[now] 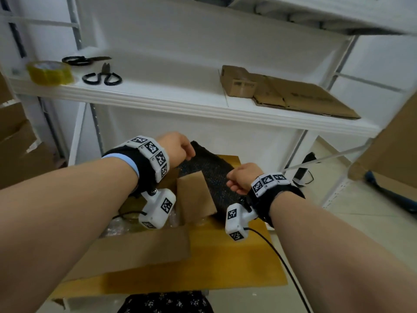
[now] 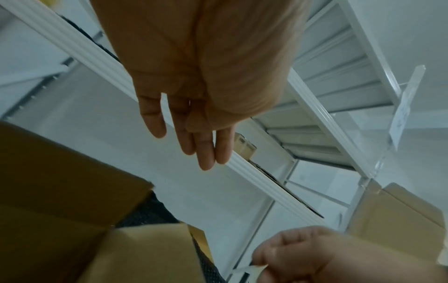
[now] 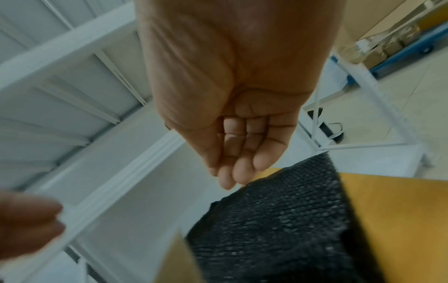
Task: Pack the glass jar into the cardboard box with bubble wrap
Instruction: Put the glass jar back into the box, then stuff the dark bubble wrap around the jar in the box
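While the left hand [image 1: 180, 150] hangs slack and the right hand [image 1: 239, 179] pinches a pale strip [image 2: 249, 269], the brittle, slick glass jar, unseen beneath them, probably wants cupping through bubble wrap [image 1: 112, 228].

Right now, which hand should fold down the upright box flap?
Probably left. The left hand hangs over the box flap with fingers loose and empty; the right hand is pinching a pale strip, likely tape.

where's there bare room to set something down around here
Bare shelf runs between the scissors and the small box. Bare yellow tabletop lies right of the open cardboard box. It is crowded around the black mat, where both hands work.
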A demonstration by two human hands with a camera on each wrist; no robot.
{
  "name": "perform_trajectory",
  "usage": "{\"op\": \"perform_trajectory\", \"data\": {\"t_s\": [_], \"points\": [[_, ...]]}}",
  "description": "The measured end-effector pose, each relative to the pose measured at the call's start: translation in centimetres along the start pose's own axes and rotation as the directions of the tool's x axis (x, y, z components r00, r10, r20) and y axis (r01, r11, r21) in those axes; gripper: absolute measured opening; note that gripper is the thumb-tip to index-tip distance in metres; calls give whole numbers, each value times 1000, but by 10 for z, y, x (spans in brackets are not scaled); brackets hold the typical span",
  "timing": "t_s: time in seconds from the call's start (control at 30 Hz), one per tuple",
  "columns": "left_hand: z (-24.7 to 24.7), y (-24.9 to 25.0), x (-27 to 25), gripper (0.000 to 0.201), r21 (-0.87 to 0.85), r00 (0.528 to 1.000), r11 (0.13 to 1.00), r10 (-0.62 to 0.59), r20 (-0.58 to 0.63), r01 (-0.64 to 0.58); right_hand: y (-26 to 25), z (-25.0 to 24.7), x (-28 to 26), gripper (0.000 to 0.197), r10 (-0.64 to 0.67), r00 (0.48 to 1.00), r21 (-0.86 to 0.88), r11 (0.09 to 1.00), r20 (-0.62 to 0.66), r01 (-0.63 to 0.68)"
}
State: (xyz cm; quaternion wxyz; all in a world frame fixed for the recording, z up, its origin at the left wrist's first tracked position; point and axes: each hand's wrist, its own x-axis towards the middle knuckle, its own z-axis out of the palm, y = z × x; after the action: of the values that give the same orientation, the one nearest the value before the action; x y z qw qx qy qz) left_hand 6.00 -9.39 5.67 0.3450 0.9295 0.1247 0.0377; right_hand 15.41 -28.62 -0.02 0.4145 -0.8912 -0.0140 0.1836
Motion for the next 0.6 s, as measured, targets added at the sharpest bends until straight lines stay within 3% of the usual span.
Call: {"op": "perform_trajectory", "data": {"t_s": [0.07, 0.13, 0.23, 0.3, 0.37, 0.47, 0.5, 0.53, 0.6], "points": [[14, 7, 9, 45, -28, 1000, 1000, 9, -8, -9, 14, 4, 10, 25, 14, 999, -166, 986, 45, -6], [26, 11, 18, 47, -45, 1000, 999, 17, 4, -17, 25, 8, 17, 27, -50, 994, -406, 910, 93, 84], [38, 12, 30, 45, -70, 999, 997, 23, 24, -21, 36, 18, 19, 27, -50, 964, -649, 730, 260, 213], [41, 9, 37, 44, -66, 999, 998, 24, 30, -22, 47, 33, 29, 35, 27, 929, -757, 589, 368, 283], [40, 4, 43, 46, -57, 999, 998, 20, 40, -18, 61, 44, 44, 44, 103, 914, -845, 434, 392, 313], [37, -5, 45, 47, -74, 1000, 997, -12, 20, 14, 95, 64, 90, 44, 103, 912, -831, 462, 397, 310], [35, -7, 45, 46, -85, 1000, 996, -20, 4, 20, 94, 69, 90, 45, 106, 930, -851, 450, 352, 271], [34, -10, 44, 46, -99, 1000, 995, -29, -9, 28, 86, 65, 78, 46, 29, 953, -856, 448, 302, 257], [30, -14, 42, 44, -118, 998, 992, -54, -32, 50, 74, 53, 75, 38, -100, 981, -798, 570, 168, 195]]}}
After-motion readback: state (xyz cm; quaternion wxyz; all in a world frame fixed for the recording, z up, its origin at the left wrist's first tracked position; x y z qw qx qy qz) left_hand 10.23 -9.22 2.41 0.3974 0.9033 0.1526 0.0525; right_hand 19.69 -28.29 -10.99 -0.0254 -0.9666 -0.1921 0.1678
